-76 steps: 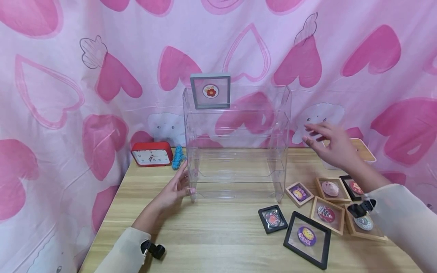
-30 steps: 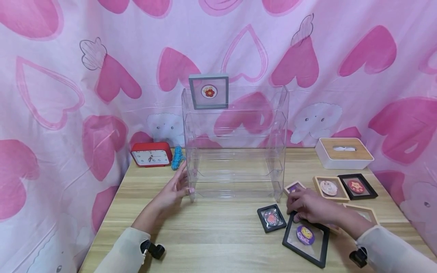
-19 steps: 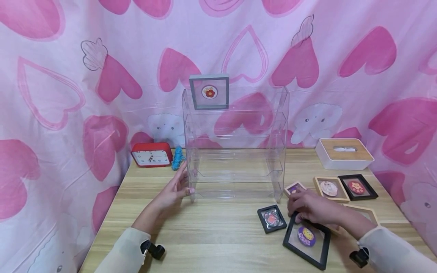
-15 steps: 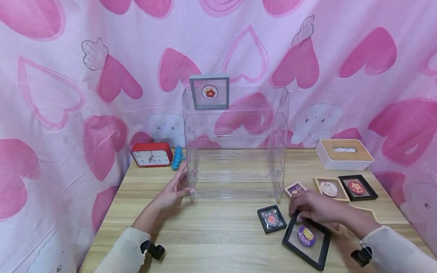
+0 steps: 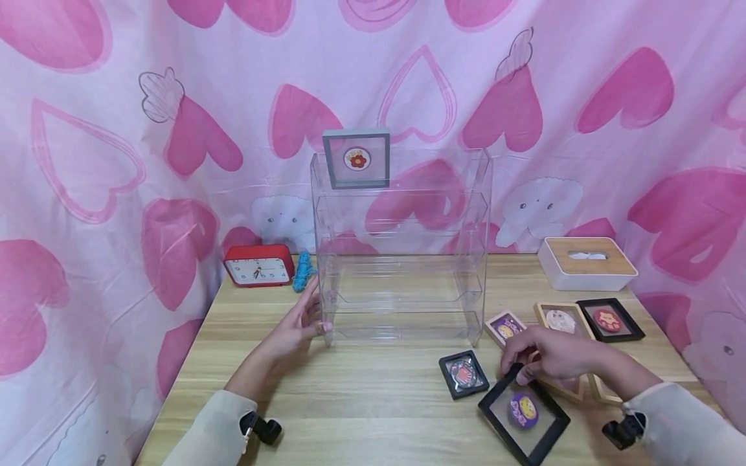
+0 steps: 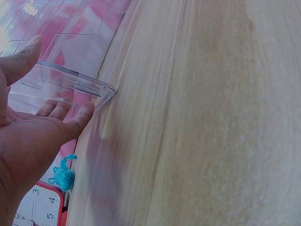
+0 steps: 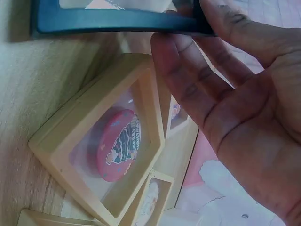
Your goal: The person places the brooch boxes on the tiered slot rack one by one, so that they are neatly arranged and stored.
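One grey square frame [image 5: 357, 158] racked at eleven o'clock, left hand [image 5: 294, 330] loose against clear plastic rack [image 5: 402, 299], right hand [image 5: 548, 353] pinching black square frame [image 5: 523, 412], more frames [image 5: 561, 321] left at four!

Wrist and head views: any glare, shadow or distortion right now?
Head view: fairly even light, the clear shelf blending into the pink curtain. Left wrist view: glare at upper left, a soft shadow on the tabletop beside the left hand. Right wrist view: the large black frame, cut off at the top, looks bluish and slightly bowed.
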A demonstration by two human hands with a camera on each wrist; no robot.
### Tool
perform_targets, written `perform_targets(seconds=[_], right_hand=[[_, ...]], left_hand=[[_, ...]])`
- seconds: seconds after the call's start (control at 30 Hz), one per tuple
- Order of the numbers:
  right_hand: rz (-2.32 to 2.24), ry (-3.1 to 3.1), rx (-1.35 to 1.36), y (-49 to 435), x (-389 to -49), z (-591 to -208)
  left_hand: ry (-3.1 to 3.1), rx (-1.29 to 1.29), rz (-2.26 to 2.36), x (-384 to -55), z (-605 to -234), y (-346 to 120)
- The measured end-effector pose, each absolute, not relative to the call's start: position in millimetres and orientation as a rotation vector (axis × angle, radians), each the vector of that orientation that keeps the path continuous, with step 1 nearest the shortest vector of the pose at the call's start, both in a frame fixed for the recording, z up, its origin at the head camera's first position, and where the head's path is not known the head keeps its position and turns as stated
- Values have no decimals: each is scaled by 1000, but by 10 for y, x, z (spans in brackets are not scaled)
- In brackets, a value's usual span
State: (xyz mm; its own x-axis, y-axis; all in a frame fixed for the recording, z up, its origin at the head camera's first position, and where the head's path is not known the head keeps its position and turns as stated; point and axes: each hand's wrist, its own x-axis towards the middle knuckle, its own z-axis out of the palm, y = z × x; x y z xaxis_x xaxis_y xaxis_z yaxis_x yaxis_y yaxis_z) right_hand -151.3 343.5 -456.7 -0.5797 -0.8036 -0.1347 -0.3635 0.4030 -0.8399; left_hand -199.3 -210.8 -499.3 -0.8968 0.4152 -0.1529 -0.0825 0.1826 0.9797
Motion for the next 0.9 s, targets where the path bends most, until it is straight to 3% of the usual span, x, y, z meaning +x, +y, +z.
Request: perform_targets(seconds=[0.63, 0.9], right_hand=[[-1208, 2504, -1161, 3520, -1641, -3983], [-1303, 2846, -1008, 3441, -1673, -3585]], left_hand=[[2093, 314, 1760, -1995, -4994, -2100], [2097, 298, 1748, -1983, -4989, -2106]])
